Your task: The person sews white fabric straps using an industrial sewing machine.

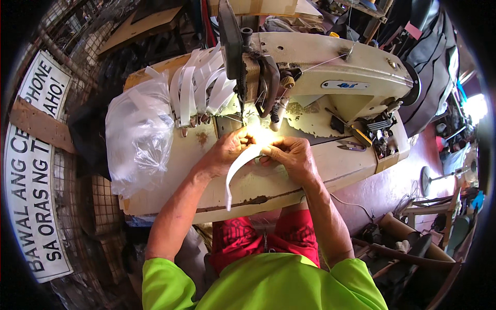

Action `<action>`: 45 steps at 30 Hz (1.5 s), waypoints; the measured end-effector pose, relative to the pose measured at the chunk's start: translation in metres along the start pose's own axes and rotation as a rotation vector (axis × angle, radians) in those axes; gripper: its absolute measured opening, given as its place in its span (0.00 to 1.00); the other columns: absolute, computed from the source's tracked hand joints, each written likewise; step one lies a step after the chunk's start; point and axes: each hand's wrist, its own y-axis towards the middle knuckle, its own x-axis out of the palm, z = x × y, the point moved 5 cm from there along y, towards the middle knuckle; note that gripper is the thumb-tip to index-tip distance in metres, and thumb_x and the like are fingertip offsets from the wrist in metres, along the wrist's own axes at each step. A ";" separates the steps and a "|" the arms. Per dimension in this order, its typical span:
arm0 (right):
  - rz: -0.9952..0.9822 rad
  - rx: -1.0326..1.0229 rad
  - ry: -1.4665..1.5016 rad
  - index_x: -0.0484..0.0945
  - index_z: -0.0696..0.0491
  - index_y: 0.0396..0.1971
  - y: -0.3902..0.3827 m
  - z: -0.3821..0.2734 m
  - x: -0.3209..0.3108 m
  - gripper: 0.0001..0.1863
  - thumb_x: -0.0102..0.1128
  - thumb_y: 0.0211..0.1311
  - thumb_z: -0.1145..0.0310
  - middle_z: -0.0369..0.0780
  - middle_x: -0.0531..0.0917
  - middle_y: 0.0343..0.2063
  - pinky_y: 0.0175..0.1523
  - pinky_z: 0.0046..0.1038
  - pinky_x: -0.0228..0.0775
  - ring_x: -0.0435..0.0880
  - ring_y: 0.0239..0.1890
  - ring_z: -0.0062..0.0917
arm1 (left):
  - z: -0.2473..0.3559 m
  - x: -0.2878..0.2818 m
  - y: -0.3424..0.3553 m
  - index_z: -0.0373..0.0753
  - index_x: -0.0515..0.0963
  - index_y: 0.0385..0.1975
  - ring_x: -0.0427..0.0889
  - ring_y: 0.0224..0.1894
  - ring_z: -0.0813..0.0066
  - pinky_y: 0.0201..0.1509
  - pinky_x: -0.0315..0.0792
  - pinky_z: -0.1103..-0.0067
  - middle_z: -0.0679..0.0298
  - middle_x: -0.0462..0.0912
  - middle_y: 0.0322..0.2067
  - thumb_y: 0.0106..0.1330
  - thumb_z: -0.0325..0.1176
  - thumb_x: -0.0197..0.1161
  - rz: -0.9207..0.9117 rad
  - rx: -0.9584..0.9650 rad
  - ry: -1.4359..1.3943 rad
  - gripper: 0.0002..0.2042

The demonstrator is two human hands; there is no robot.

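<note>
A white strap hangs in a curve toward me from between my hands, just in front of the needle area of a sewing machine. My right hand pinches it between thumb and fingers. On the other side my left hand has its fingers closed at the strap's upper part. Bright lamp glare washes out the fingertips and the needle area, so the strap's far end cannot be made out. Left of the machine head lies a pile of white straps, with small brownish metal pieces at their near ends.
A clear plastic bag of white material sits on the table's left side. Thread snips lie right of my right hand, near a box of small tools. The worn table edge crosses above my lap. Wire mesh stands at left.
</note>
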 end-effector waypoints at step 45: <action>-0.110 -0.208 -0.258 0.82 0.56 0.42 -0.007 -0.015 0.006 0.15 0.67 0.54 0.72 0.39 0.86 0.36 0.41 0.25 0.76 0.83 0.34 0.20 | -0.006 -0.008 -0.002 0.35 0.73 0.35 0.76 0.24 0.85 0.27 0.73 0.86 0.67 0.77 0.27 0.65 0.25 0.62 0.233 -0.053 0.177 0.04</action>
